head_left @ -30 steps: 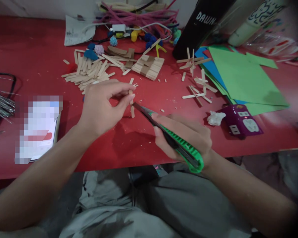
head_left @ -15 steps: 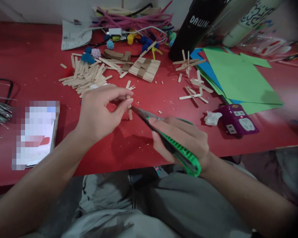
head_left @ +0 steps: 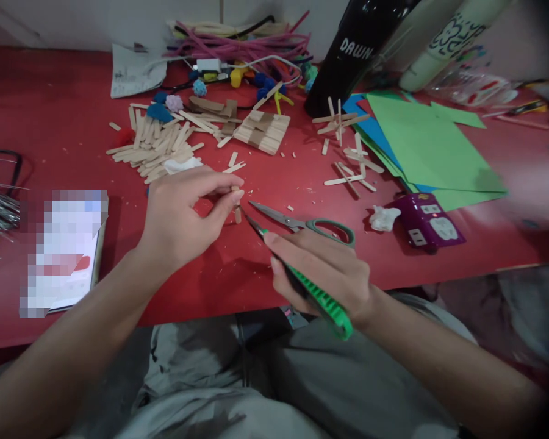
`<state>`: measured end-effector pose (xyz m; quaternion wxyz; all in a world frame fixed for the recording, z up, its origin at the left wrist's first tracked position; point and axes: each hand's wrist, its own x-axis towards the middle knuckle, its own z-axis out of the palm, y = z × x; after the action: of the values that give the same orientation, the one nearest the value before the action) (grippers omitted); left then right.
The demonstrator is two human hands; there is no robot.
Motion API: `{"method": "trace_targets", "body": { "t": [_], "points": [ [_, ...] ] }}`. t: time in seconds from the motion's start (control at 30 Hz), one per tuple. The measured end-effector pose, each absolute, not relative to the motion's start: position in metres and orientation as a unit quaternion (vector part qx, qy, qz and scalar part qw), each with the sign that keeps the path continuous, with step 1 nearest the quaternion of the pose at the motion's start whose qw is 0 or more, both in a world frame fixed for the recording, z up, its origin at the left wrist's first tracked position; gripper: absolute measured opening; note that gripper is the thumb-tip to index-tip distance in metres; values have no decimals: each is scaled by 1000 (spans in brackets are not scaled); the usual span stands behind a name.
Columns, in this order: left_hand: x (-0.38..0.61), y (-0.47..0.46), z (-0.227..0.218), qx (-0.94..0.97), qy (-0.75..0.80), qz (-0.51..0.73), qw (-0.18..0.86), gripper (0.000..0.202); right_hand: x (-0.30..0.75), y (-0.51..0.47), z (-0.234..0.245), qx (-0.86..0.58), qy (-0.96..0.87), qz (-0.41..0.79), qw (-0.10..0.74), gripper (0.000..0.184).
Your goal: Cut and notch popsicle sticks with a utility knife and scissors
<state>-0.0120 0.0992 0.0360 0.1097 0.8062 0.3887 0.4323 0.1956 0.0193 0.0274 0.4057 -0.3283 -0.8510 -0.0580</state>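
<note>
Lying beside the right hand, which grips 1 cutter, are scissors; left hand pinches a stick.

A glossy red counter stretches across the full width of the room view, its back edge set against a pale, off-white wall marked by a narrow vertical seam near the middle. Muted indoor light leaves a whitish sheen on the counter's right side, where a thin, lighter strip shows along the front edge. Below, at left, a patch of gray floor lies in shadow; the upper right corner falls into darkness.
</note>
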Motion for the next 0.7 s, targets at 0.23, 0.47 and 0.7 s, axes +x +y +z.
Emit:
{"method": "trace_targets", "body": {
  "t": [0.23,0.47,0.7],
  "points": [
    [-12,98,33,803,389,435,119,9,197,20,25,-319,-854,-62,406,37],
    [-10,99,35,805,374,441,129,11,200,20,26,-329,-848,-52,412,42],
    [-8,99,36,806,371,444,126,14,200,18,26,-355,-830,-35,429,33]
  ]
}}
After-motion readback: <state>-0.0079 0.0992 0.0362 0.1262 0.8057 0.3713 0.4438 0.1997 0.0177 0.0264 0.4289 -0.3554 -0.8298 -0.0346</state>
